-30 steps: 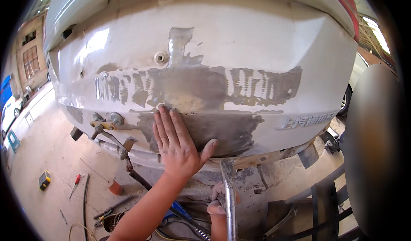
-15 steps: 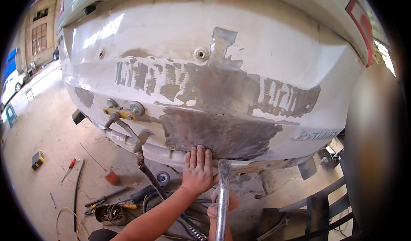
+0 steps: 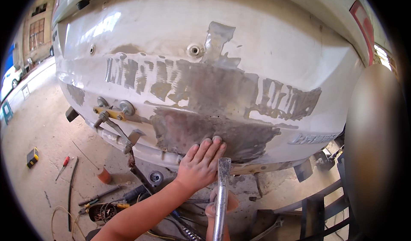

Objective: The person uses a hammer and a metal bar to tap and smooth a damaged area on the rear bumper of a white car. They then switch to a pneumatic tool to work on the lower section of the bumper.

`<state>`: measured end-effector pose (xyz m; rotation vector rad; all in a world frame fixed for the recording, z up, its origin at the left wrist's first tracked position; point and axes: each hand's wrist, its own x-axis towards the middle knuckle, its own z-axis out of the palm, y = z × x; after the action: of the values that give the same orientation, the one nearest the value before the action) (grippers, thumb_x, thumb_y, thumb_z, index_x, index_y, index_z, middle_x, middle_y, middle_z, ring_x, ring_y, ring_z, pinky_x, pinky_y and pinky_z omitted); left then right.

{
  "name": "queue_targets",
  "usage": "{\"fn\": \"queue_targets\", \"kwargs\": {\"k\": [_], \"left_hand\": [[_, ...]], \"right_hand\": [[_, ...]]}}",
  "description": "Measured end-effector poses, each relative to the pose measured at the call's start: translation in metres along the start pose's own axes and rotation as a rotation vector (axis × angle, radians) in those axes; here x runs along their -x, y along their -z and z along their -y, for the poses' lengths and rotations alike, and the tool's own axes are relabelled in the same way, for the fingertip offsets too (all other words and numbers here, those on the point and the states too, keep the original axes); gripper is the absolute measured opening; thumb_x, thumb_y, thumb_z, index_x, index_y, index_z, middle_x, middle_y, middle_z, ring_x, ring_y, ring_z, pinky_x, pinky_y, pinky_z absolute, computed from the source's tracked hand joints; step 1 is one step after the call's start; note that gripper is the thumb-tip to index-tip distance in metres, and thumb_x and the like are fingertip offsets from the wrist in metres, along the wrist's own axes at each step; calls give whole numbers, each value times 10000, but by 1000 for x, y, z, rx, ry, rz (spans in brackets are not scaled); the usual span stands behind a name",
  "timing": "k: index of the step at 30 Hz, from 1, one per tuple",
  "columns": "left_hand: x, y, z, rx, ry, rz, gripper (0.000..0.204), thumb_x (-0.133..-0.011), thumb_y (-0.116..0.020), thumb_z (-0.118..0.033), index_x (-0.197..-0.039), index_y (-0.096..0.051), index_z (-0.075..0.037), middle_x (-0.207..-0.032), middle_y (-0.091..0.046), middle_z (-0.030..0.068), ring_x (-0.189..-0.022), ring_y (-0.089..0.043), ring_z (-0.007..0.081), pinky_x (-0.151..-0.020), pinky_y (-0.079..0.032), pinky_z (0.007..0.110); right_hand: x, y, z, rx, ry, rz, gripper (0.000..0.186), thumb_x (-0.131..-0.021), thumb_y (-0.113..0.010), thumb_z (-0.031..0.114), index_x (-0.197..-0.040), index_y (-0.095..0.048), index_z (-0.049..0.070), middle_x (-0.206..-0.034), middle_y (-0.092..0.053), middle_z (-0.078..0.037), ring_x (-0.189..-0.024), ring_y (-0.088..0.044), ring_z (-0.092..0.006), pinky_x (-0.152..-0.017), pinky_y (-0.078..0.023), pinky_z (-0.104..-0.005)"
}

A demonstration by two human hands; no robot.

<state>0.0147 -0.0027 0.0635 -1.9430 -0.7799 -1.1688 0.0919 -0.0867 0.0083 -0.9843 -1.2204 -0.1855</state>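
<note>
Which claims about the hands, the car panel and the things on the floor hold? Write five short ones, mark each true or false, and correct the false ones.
1. The left hand has its fingers on the grey patch of the white car panel. True.
2. The right hand is empty. False: the right hand holds a shiny metal tool.
3. A red-handled screwdriver lies on the floor. True.
4. The yellow bar is to the right of the left hand. False: it is to the left.
5. The yellow-and-black box lies left of the screwdriver. True.
</note>
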Motion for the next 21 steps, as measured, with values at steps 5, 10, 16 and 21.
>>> {"fn": "queue_targets", "kwargs": {"k": [5, 10, 16, 21], "left_hand": [[30, -9, -3, 78, 21, 45, 585, -815, -519, -481, -1290, -487, -142, -1425, -341, 44, -1361, -209, 219, -1116, -81, 385], [49, -14, -6, 82, 8, 104, 623, -783, -564, -502, -1283, -490, -139, -1431, -328, 43, -1358, -215, 207, -1113, -112, 374], [51, -1, -6, 127, 68, 193, 632, -735, -577, -443, -1271, -501, -118, -1401, -371, 63, -1325, -275, 228, -1102, -135, 387], [42, 2, 2, 129, 152, 136, 613, -717, -570, -384, -1256, -510, -98, -1357, -418, 82, -1267, -352, 239, -1083, -172, 401]], "right_hand": [[10, -7, -10, -55, 16, -50, 679, -842, -331, 663, -564, -409, 49, -416, -376, -28, -371, -396, -145, -374, -278, -259], [17, -6, -13, -19, 40, -91, 689, -839, -325, 669, -545, -397, 50, -410, -358, -23, -356, -365, -145, -364, -249, -259], [19, -3, -9, -49, -58, -23, 683, -779, -436, 690, -498, -427, 68, -423, -395, -17, -358, -413, -135, -361, -276, -266], [25, -6, -12, -128, -92, 43, 643, -735, -528, 674, -556, -465, 60, -463, -414, -16, -386, -434, -129, -375, -294, -266]]}}
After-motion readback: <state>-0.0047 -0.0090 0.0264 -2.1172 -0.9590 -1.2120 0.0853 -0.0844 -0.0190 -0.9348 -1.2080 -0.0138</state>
